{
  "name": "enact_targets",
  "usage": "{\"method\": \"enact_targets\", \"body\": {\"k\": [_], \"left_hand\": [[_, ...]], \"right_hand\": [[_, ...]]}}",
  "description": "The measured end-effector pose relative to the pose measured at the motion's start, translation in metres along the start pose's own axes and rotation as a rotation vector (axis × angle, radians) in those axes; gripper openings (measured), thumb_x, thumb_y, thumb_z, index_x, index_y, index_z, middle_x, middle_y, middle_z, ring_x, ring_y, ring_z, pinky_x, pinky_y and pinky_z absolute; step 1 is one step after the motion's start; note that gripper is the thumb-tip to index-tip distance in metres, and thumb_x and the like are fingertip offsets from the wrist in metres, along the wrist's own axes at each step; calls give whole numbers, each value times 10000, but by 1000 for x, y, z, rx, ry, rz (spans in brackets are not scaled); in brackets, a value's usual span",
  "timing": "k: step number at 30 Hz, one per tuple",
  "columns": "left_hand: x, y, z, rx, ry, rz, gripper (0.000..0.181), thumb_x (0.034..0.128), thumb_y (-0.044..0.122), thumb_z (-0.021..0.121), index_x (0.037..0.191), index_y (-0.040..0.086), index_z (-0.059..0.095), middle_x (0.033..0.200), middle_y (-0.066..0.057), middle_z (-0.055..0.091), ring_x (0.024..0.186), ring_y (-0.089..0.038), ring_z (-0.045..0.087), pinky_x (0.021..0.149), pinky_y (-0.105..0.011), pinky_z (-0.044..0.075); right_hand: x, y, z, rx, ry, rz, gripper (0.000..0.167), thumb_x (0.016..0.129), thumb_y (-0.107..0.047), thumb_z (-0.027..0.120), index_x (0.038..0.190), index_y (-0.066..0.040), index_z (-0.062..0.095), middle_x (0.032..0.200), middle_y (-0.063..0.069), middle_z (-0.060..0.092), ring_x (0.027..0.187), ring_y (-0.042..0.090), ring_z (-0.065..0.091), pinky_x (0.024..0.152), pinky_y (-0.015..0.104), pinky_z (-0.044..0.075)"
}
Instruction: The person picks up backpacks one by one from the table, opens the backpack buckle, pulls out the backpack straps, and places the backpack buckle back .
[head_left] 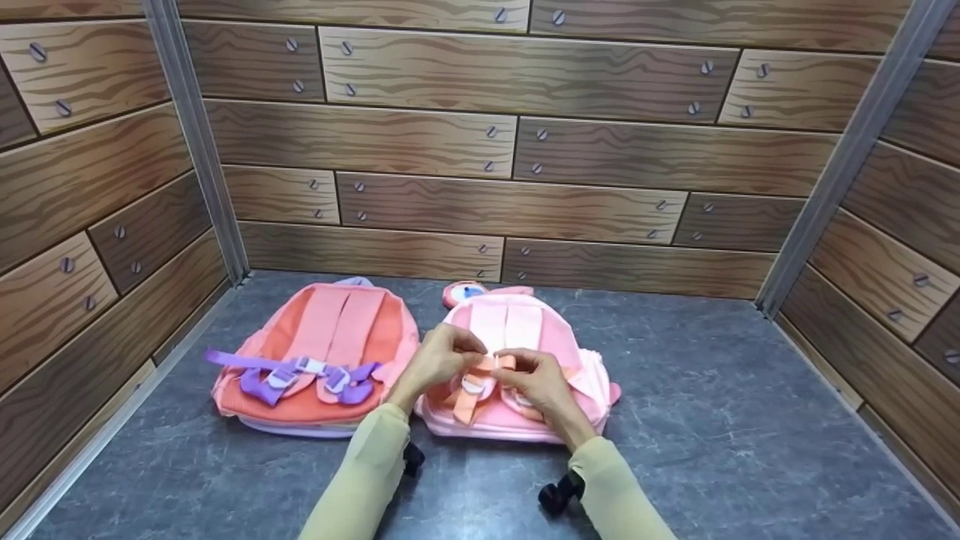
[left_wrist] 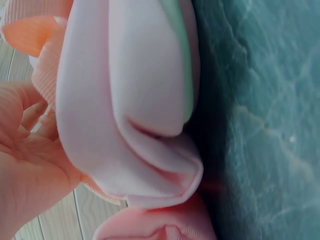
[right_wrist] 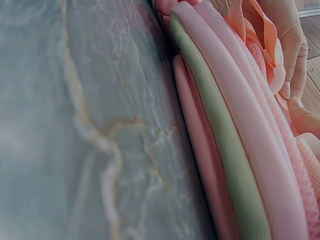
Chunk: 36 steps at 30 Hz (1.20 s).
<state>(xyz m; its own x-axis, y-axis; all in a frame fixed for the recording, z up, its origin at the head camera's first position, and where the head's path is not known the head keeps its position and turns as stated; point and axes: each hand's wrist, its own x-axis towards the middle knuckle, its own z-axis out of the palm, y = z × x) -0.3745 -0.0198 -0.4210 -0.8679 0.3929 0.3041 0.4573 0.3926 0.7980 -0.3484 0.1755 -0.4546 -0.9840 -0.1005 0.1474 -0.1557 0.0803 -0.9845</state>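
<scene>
A light pink backpack [head_left: 555, 330] lies on the grey surface with its shoulder straps up. Both hands meet over its middle, where the left hand [head_left: 442, 356] and the right hand [head_left: 541, 381] pinch orange webbing [head_left: 487, 365] between thumbs and fingers. A loose orange strap end [head_left: 465, 405] hangs below the left fingers beside a white buckle [head_left: 473, 385]. In the left wrist view the left hand [left_wrist: 35, 160] is at the orange strap [left_wrist: 47, 65], its fingertips partly hidden. The right wrist view shows fingers beside orange strap [right_wrist: 267, 30] along the bag's padded edge [right_wrist: 250, 115].
Left of the pink bag lies a coral backpack [head_left: 300, 405] with purple straps [head_left: 262, 386] and buckles. A small plush piece with an eye [head_left: 465, 292] shows behind the pink bag. Wood-patterned walls [head_left: 427, 142] and metal corner posts [head_left: 199, 135] enclose the grey surface [head_left: 720, 405].
</scene>
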Motion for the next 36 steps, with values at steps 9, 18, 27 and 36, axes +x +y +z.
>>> {"method": "enact_targets", "body": {"k": [9, 18, 27, 36], "left_hand": [[0, 2, 0, -22, -18, -49, 120, 845, 24, 684, 939, 44, 757, 912, -82, 751, 776, -102, 624, 733, -261, 515], [0, -1, -4, -6, -24, -42, 127, 845, 41, 696, 955, 17, 755, 908, -77, 753, 807, -99, 629, 799, -293, 518], [0, 0, 1, -23, -13, -6, 114, 840, 6, 685, 928, 15, 756, 892, -115, 749, 773, -110, 625, 744, -265, 518], [0, 1, 3, -20, -17, -25, 117, 850, 18, 683, 939, 32, 757, 904, -97, 750, 737, -83, 610, 708, -244, 514]], "right_hand": [[2, 5, 0, -23, 5, -17, 360, 792, -52, 787, 1135, 15, 699, 895, -2, 694, 792, 73, 603, 678, 183, 500], [2, 5, 0, 2, 16, -14, 363, 782, -79, 805, 1121, 5, 707, 836, -31, 673, 750, 68, 600, 643, 176, 492], [0, 3, 0, 0, 20, -4, 377, 779, -56, 802, 1134, 14, 698, 853, -15, 687, 764, 74, 596, 655, 179, 494], [1, 2, 1, -10, 16, 7, 359, 786, -30, 787, 1132, 16, 700, 887, -7, 700, 775, 65, 599, 665, 177, 497]]}}
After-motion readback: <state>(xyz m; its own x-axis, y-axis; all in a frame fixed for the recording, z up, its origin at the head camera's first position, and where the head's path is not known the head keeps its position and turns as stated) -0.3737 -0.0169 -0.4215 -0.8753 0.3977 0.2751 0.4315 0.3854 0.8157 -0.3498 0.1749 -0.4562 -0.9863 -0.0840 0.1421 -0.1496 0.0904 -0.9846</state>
